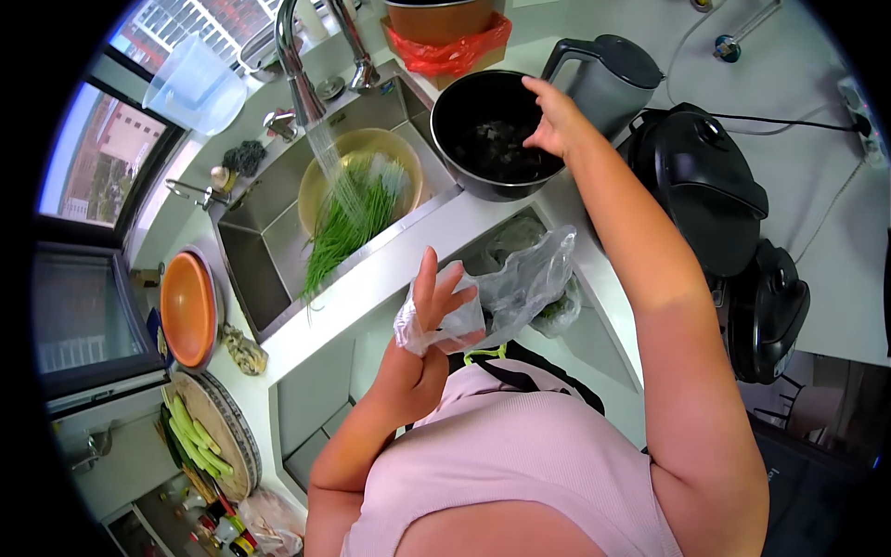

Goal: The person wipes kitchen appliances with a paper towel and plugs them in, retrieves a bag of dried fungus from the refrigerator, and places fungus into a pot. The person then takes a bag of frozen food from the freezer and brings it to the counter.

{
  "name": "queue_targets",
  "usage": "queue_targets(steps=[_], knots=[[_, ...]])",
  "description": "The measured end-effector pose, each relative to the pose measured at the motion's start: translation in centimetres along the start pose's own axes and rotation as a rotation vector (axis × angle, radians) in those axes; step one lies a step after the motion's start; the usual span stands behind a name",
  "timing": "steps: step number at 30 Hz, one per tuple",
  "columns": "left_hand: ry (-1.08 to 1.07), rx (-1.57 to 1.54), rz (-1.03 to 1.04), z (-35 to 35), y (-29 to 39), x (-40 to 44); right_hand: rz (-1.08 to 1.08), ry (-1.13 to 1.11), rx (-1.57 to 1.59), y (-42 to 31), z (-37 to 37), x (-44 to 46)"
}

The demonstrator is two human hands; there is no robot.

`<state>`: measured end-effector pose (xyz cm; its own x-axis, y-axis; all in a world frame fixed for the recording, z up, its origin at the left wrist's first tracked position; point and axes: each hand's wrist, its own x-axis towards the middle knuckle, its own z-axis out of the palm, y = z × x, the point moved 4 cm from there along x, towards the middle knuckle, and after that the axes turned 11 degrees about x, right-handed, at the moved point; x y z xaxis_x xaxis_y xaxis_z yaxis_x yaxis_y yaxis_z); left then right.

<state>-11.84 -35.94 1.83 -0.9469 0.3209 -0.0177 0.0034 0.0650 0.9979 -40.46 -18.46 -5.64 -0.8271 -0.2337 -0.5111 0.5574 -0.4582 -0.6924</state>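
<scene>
My left hand [434, 320], fingers partly raised, has a clear plastic bag [520, 292] bunched around it. The bag stretches to the right over the counter's front edge. At the rim of a black pot [501, 190], my right hand [560, 121] has its thumb and fingers spread apart over the inside. Dark, wet-looking pieces [506, 148] lie in the bottom of the pot; their kind is unclear. In the sink [251, 246], water runs from the faucet [299, 88] onto long green stalks [357, 218] in a yellowish bowl [408, 162].
A grey kettle [613, 88] and a black cooker [696, 190] stand to the right. Behind the pot is a container with a red bag [450, 56]. On the left are an orange basin [186, 306] and a round board [237, 446] with green vegetable pieces [197, 436].
</scene>
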Motion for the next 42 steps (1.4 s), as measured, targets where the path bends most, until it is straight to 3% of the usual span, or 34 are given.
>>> queue_targets(steps=[3, 5, 7, 8, 9, 11, 13, 15, 18, 24, 25, 28, 31, 33, 36, 39, 42], knots=[[0.050, -0.004, -0.019, 0.0, 0.3, -0.5, -0.188, 0.225, -0.055, -0.4, 0.4, -1.7], [0.080, 0.005, -0.021, -0.1, 0.4, -0.8, -0.433, -0.122, -0.215, 0.0, 0.8, -4.9], [0.109, 0.002, -0.025, -0.2, 0.6, -1.2, -0.425, -0.414, -0.579, 2.0, 1.4, -10.2], [0.121, -0.005, -0.029, -0.3, 0.6, -1.5, -0.514, -0.504, -0.984, 3.0, 1.2, -13.1], [0.133, -0.011, -0.033, -0.4, 0.6, -1.8, -0.737, -0.485, -1.515, 4.7, 0.7, -15.5], [0.119, -0.005, -0.046, -0.3, 0.8, -2.4, -0.625, -0.280, -1.701, 7.0, -0.9, -18.7], [0.098, -0.005, -0.042, -0.4, 1.0, -3.4, -0.149, -0.172, -1.829, 8.1, -3.3, -19.6], [0.090, -0.018, -0.038, -0.9, 0.9, -4.6, -0.329, -0.052, -1.831, 8.9, -6.4, -20.8], [0.074, -0.044, -0.041, -2.5, 0.2, -6.6, -0.151, 0.036, -1.748, 9.6, -7.8, -24.5], [0.022, 0.053, 0.022, -8.6, -1.3, -10.7, -0.355, 0.251, -1.683, 11.7, -5.0, -33.8], [0.035, -0.054, 0.000, -9.1, -1.2, -11.5, -0.276, 0.284, -1.715, 12.8, -5.2, -34.9], [-0.166, 0.285, 0.158, -10.8, -3.1, -14.1, -0.101, 0.329, -1.515, 16.3, -3.5, -38.4], [-0.068, 0.558, 0.312, -9.8, -3.5, -16.0, -0.548, 0.002, -0.702, 19.3, -1.0, -41.4], [0.001, 0.900, 0.374, -8.4, -3.5, -16.6, -0.660, -0.067, -0.340, 21.3, 0.0, -41.6], [-0.093, 0.866, 0.510, -5.6, -2.1, -17.8, -0.686, -0.222, -0.034, 24.3, 2.1, -41.5], [-0.189, 0.849, 0.793, -0.7, 0.2, -19.4, -0.612, -0.296, -0.399, 27.2, 4.1, -42.4], [-0.273, 0.675, 1.081, 5.4, 2.8, -22.2, -0.759, -0.202, -0.799, 28.9, 4.9, -43.5]])
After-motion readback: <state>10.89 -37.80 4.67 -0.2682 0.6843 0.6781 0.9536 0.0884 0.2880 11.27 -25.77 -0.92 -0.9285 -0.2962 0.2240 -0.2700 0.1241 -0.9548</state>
